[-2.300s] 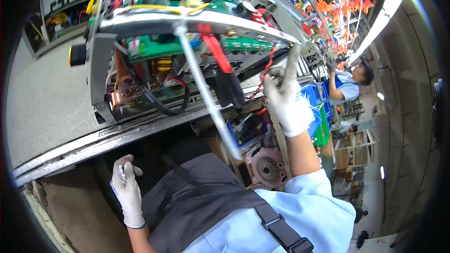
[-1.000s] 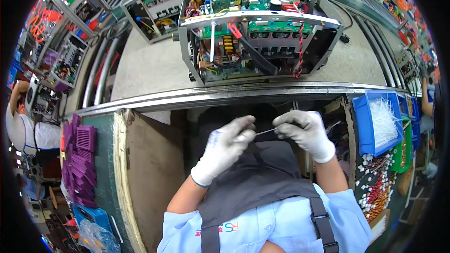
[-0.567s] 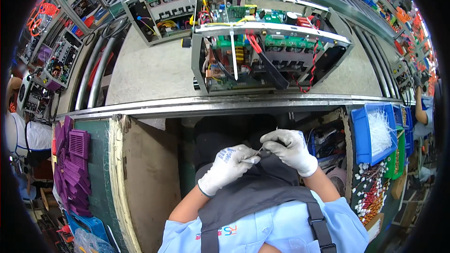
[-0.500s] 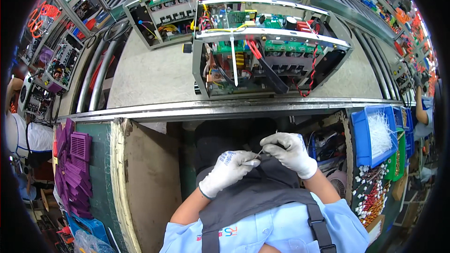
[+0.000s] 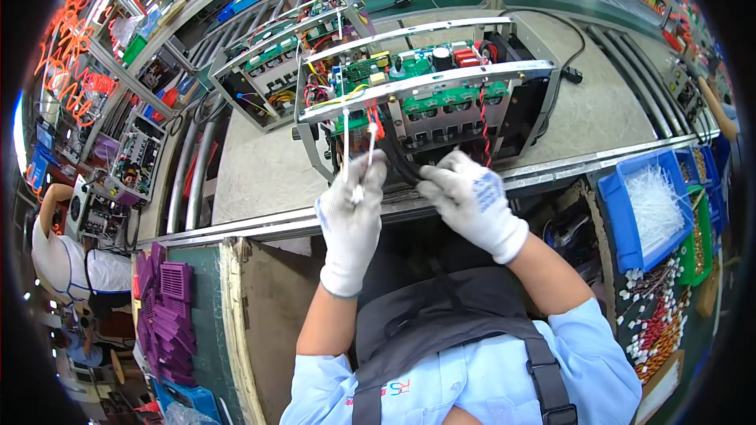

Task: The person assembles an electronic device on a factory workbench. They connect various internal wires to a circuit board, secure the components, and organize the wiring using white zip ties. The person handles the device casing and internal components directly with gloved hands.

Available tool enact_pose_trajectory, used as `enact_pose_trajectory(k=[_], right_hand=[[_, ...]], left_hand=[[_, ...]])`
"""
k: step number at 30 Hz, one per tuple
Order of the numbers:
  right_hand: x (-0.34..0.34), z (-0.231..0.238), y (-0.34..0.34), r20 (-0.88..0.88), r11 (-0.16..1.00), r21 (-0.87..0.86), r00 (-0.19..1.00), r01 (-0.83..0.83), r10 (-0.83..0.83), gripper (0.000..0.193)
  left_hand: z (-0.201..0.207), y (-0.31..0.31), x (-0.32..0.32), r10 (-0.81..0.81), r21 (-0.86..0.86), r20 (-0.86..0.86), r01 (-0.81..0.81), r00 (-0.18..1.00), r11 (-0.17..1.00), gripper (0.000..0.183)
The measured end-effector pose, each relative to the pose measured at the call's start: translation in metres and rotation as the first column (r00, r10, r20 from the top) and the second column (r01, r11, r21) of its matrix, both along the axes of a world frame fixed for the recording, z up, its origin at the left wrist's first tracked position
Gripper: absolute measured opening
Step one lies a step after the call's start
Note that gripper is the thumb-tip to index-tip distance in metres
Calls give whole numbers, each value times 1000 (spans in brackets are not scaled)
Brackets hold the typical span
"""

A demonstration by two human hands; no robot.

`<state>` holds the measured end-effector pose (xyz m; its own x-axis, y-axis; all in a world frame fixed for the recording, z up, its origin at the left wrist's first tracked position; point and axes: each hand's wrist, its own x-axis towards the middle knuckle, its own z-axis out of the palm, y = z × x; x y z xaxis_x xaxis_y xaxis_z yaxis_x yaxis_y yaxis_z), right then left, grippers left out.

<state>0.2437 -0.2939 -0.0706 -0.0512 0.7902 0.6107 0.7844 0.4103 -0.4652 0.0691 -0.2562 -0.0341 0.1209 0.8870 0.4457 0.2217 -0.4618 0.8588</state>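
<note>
Both my hands wear white gloves and are raised to the front of an open-framed electronic unit [image 5: 429,83] with green circuit boards. My left hand [image 5: 350,208] is closed on a thin white cable tie [image 5: 372,145], which rises toward the red wires [image 5: 375,120] at the unit's front rail. Another white strip [image 5: 345,138] hangs from that rail beside it. My right hand [image 5: 472,201] has its fingers bent against the black sleeved cable [image 5: 399,159] that droops from the unit. Its fingertips partly hide the cable's end, and the grip looks closed.
A second open unit [image 5: 276,71] stands behind on the left. To the right are a blue bin [image 5: 647,208] of white cable ties, a green bin [image 5: 697,240] and bundled coloured wires [image 5: 657,323]. Purple plastic parts [image 5: 167,311] lie at left. Metal rollers [image 5: 193,173] flank the bench.
My hands have moved from above my lap up and forward to the unit's front. The left now brings a cable tie to the red wires, and the right has reached the black cable.
</note>
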Motion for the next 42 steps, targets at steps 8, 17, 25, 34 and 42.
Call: enact_pose_trajectory(k=[8, 17, 25, 34, 42], right_hand=[[-27, -35, 17, -212, 999, -36, 977, 29, -36, 33], [-29, -65, 43, -232, 996, -39, 969, 83, -90, 38], [-29, -71, 53, -242, 995, -61, 966, 75, -88, 38], [-18, -105, 43, -294, 988, 157, 954, -1, 47, 44], [-15, -116, 43, -278, 998, 63, 960, -23, 40, 47]], left_hand=[[-16, 13, -8, -35, -282, 300, 124, 953, 951, 19], [-31, -10, -12, 75, -160, 286, -29, 955, 987, 25], [-27, -17, -1, 101, -199, 176, -65, 979, 978, 24], [-30, 0, 17, 26, 391, -461, 177, 887, 903, 18], [-27, -4, 38, 45, 212, -501, 73, 864, 974, 15]])
